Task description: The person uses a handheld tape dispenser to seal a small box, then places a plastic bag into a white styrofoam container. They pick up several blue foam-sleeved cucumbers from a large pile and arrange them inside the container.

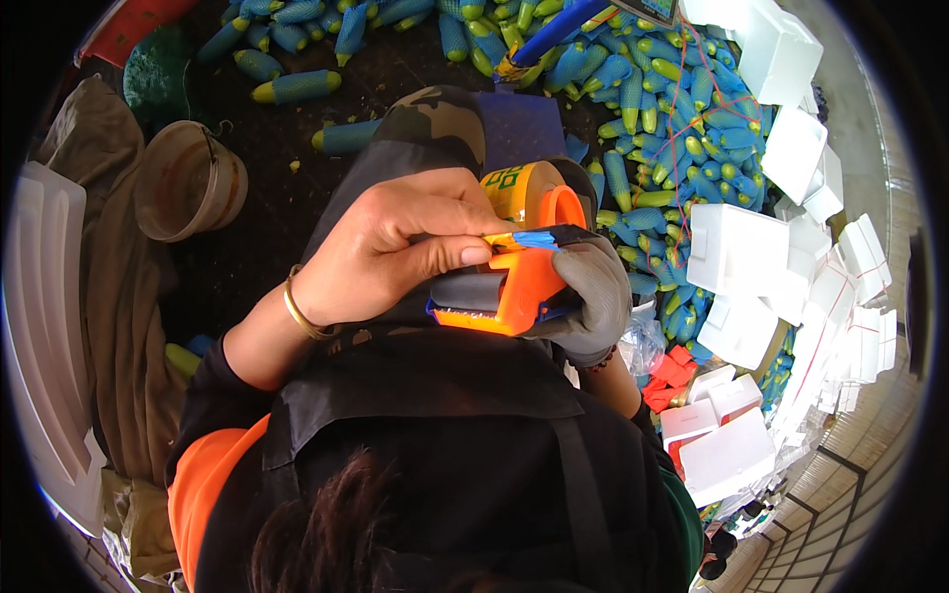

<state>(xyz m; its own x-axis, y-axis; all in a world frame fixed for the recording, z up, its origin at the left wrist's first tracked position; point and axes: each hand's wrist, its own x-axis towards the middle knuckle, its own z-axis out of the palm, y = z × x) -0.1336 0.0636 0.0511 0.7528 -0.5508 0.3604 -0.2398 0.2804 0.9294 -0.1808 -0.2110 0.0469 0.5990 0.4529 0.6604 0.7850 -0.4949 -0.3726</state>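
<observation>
My left hand [393,248] is bare with a gold-coloured bracelet at the wrist. Between thumb and forefinger it pinches a small yellow and blue strip [535,239], whose material I cannot make out. My right hand [599,296], in a grey glove, grips an orange packing-tape dispenser [530,295] with a dark roller [468,291] facing left. A thick roll of yellow printed tape [511,196] sits at the dispenser's far side, above my lap. The strip lies across the top of the dispenser, close to the gloved fingers.
Green squashes in blue foam-net sleeves [637,81] cover the floor ahead and right. A blue scale platform [523,130] with a post [560,33] stands before my knees. White foam boxes [738,248] are piled right; a bucket [191,181] stands left. Red string [675,148] crosses the squashes.
</observation>
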